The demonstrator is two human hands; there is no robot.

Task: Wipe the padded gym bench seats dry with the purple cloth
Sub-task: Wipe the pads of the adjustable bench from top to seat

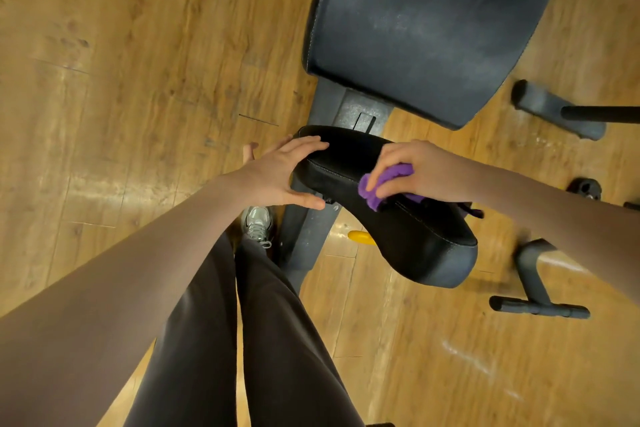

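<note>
Right hand (420, 172) presses purple cloth (377, 185) on seat pad (398, 218) edge.

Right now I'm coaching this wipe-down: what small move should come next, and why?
Probably sweep the purple cloth toward the small seat pad's rounded near end; the right hand holds it mid-pad while the left hand steadies the far end.

- The cloth (379, 184) is purple.
- The small seat pad (398, 218) is black with light stitching.
- The large pad (426, 28) is dark blue-black.
- The floor (138, 80) is warm brown wood grain.
- The trousers (259, 340) are dark brown.
- The shoe (258, 220) is grey.
</note>
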